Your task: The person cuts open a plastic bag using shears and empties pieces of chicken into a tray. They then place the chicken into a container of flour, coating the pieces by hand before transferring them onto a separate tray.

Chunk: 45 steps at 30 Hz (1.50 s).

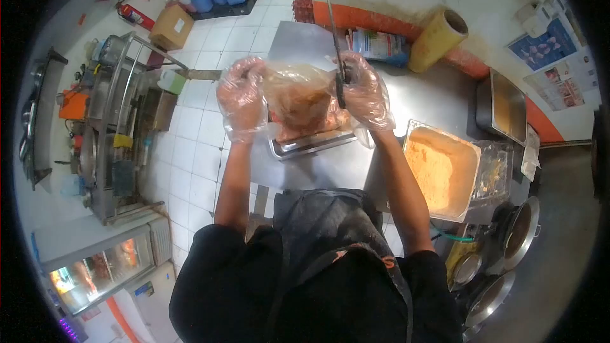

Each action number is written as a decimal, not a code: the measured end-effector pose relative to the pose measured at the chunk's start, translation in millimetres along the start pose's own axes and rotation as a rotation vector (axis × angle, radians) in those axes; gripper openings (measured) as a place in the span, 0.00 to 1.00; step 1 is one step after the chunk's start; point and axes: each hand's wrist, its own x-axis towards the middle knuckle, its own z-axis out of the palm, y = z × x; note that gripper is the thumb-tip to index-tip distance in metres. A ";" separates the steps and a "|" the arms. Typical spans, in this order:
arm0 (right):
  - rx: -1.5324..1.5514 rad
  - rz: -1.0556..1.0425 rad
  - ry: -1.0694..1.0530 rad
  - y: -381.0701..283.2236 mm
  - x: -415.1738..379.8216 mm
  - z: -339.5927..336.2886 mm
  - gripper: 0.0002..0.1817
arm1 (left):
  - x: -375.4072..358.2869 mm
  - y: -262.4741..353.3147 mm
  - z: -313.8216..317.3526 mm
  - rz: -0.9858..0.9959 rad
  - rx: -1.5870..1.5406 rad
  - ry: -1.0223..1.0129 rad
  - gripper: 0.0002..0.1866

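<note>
My left hand [243, 95], in a clear plastic glove, is closed on the left side of a clear plastic bag [295, 86]. Reddish-orange contents, which look like meat pieces, show through and below the bag. My right hand [367, 92], gloved too, grips a long thin knife [335, 25] seen almost edge-on, its blade pointing away from me. Those right fingers are also at the bag's right edge; whether they pinch it is hidden. Under the bag lies a shallow metal tray [318, 147] on the steel table [298, 41].
Right of the tray stands a metal pan of orange-tan powder [435, 171]. A deeper metal pan [502, 108], a yellowish roll [440, 38] and a printed packet [379, 46] stand along the wall. Metal pans [521, 232] are at lower right, a rack [117, 121] at left.
</note>
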 end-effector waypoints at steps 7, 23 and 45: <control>0.113 0.010 -0.049 -7.5 -1.5 -9.7 0.22 | 8.4 21.9 -0.7 0.200 0.113 -0.246 0.16; -0.066 0.254 -0.244 9.8 -41.0 -103.1 0.34 | 37.6 27.3 4.8 0.503 0.804 -1.019 0.16; -0.130 0.394 -0.391 20.6 -93.4 -124.6 0.33 | 20.9 3.7 1.0 0.269 0.373 -0.900 0.07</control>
